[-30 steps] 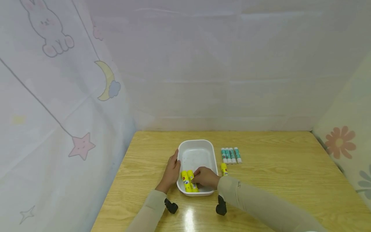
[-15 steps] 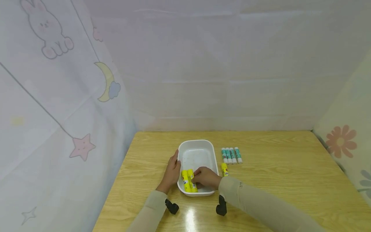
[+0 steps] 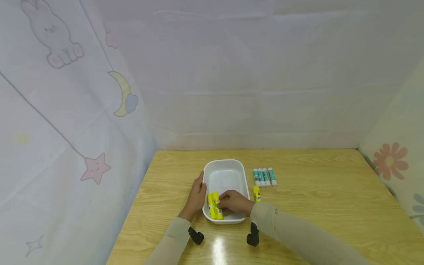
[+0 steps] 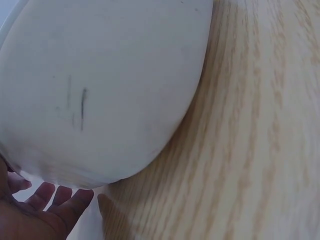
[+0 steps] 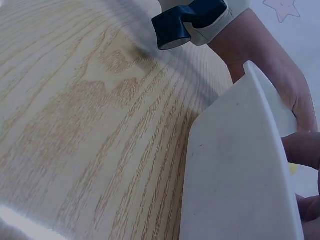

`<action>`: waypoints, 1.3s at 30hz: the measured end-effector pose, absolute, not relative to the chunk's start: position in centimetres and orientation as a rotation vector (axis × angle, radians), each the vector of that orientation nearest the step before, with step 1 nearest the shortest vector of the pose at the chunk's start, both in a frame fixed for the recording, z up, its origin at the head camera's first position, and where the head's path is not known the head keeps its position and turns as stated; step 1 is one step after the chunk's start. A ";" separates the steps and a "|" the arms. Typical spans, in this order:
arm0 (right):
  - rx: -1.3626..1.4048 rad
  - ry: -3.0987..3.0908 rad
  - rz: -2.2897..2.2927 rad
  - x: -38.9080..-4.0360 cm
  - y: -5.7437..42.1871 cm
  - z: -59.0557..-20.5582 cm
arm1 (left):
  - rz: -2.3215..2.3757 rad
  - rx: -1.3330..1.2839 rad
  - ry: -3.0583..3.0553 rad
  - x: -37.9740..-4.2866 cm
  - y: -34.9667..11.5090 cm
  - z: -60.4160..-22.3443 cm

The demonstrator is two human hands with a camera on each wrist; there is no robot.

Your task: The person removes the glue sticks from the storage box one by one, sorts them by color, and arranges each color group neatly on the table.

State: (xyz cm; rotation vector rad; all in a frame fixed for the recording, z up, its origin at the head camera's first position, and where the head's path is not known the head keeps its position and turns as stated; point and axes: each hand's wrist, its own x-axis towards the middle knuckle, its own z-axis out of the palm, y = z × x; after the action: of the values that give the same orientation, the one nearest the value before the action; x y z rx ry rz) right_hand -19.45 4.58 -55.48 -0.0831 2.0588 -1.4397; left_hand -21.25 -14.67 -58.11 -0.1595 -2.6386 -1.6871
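Note:
A white plastic basin [image 3: 225, 180] stands on the table in the head view. My left hand [image 3: 197, 197] holds it by the left wall, and the left wrist view shows the fingertips against the outer wall [image 4: 120, 90]. Two yellow glue sticks lie side by side at the near left inside: the left one [image 3: 211, 206] by the wall, the right one [image 3: 216, 206] beside it. My right hand [image 3: 236, 203] reaches over the right rim and pinches the right stick between thumb and fingers. In the right wrist view, the basin wall [image 5: 235, 165] hides most of this hand.
Several teal-and-white glue sticks [image 3: 264, 177] lie in a row right of the basin. Another yellow glue stick [image 3: 256, 193] lies nearer, partly behind the right sleeve [image 3: 285, 224]. The wooden table [image 3: 331, 198] meets a hanging cloth [image 3: 251, 110] at its back edge.
The right hand has shifted the two yellow glue sticks slightly left and away inside the basin. The left hand and the basin have stayed in place.

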 end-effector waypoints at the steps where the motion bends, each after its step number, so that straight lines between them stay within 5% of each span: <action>1: -0.092 2.043 -1.453 -19.5 4.6 -55.5 | -1.681 -0.157 -2.641 -21.3 -14.7 -58.1; 39: -0.262 1.470 -1.998 -20.3 7.5 -53.5 | -1.688 -0.156 -2.629 -21.4 -14.8 -57.6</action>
State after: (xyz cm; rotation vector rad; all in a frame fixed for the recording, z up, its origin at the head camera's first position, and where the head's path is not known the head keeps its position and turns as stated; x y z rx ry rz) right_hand -20.30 7.49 -53.54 -0.2620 1.4696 -1.9981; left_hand -21.37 -14.76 -57.63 -0.1559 -2.6294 -1.6879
